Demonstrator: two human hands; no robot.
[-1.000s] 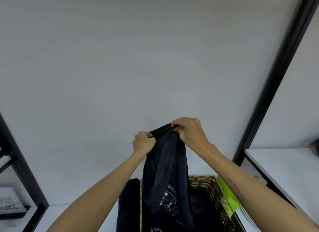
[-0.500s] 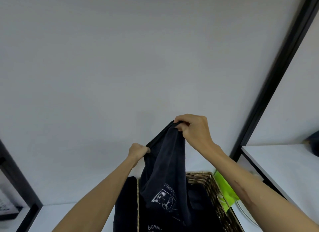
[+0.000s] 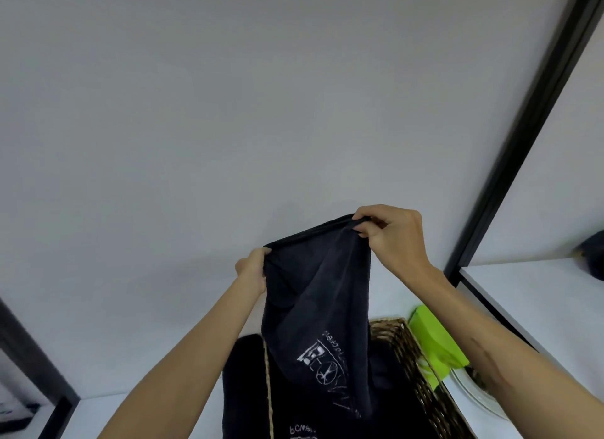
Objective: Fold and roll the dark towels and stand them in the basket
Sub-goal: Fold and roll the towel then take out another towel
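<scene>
I am watching both hands holding a dark towel (image 3: 322,295) up in front of the wall (image 3: 228,112). The right hand (image 3: 392,239) is pinching the towel's top hem at about 2 o'clock from the cloth's middle, thumb and curled fingers closed over the bunched edge. The left hand (image 3: 251,270) is gripping the same hem at about 10 o'clock, lower than the right, its fingers wrapped into the fabric so I am seeing only the knuckles. Between the two grips the hem is running taut and slanted, rising toward the right. Below the fingers the towel is hanging in loose folds, white printed lettering showing near its lower end, and its bottom is dangling over the basket (image 3: 421,373) at 6 o'clock. More dark cloth (image 3: 243,389) is draping over the basket's left rim. At 4 o'clock, just beside the basket, a green thing (image 3: 434,344) is lying against a white plate (image 3: 474,396) on the shelf (image 3: 539,295).
</scene>
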